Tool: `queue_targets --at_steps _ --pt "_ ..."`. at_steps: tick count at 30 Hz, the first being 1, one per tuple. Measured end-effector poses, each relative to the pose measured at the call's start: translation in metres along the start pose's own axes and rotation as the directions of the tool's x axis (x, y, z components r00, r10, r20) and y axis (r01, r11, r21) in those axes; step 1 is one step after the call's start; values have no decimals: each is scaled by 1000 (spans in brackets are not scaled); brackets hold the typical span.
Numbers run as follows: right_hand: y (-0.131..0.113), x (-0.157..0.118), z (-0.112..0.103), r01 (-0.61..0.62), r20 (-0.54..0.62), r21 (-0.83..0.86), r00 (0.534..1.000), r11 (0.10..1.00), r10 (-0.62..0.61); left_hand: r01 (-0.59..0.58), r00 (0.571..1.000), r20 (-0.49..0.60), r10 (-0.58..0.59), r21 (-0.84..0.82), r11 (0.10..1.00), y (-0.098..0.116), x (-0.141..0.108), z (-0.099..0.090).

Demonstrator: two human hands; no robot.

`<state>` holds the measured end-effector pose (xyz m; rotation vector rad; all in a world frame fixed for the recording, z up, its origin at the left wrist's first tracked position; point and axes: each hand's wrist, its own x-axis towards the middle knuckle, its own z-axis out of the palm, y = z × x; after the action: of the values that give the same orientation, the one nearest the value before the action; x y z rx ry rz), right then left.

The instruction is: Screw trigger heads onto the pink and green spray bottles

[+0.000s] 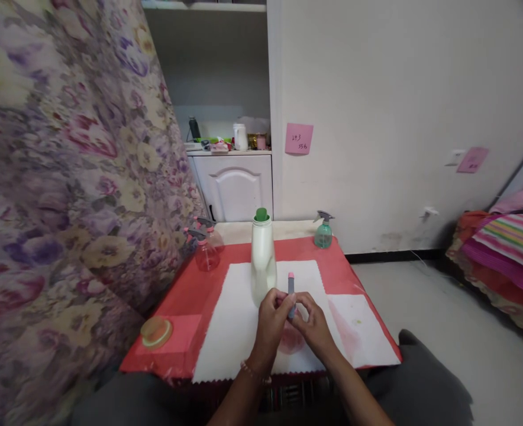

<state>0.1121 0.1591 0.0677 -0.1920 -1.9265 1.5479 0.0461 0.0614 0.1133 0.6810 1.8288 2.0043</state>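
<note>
A pink see-through spray bottle (291, 340) stands on the white cloth close to me, its body partly hidden by my hands. Its grey spray head (291, 287) with a pink nozzle tip points away from me. My left hand (270, 319) is closed with thumb and fingers on the left side of the spray head. From the other side my right hand (312, 325) pinches the same head near its neck. Just beyond my left hand, a tall pale-green jug (261, 254) with a side handle stands upright, a green piece (261, 214) at its mouth.
Pink spray bottles (207, 255) stand at the table's left back, a green one (323, 234) at the right back. A round yellowish object (156, 332) lies front left. White cloth (230, 319) covers part of the red tabletop (190, 296). A floral curtain (88, 207) hangs close on the left.
</note>
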Motion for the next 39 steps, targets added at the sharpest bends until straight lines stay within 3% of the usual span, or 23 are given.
queue_targets --at_steps 7,15,20,25,31,34,39 --pt "13 -10 4 -32 -6 1 999 999 32 3 1000 -22 -2 24 1000 -5 -1 -1" --pt "75 -51 2 -144 -44 -76 989 987 141 -8 1000 -13 8 32 999 -8 -5 -11" --pt "85 -58 5 -132 -53 -89 990 987 127 18 998 -59 -10 128 992 -37 -15 -32" --pt "92 -61 6 -100 -77 -81 993 992 94 -20 994 110 2 159 987 -82 -20 -49" --pt "104 -61 10 -82 -155 -45 985 996 74 11 959 280 -48 132 991 -103 -19 -53" --pt "105 -61 7 -21 -167 -56 986 998 11 -23 971 240 -18 169 985 -109 -23 -54" --pt "106 -64 -4 22 -123 -93 992 995 -33 -12 998 61 -9 334 942 -113 -31 -54"
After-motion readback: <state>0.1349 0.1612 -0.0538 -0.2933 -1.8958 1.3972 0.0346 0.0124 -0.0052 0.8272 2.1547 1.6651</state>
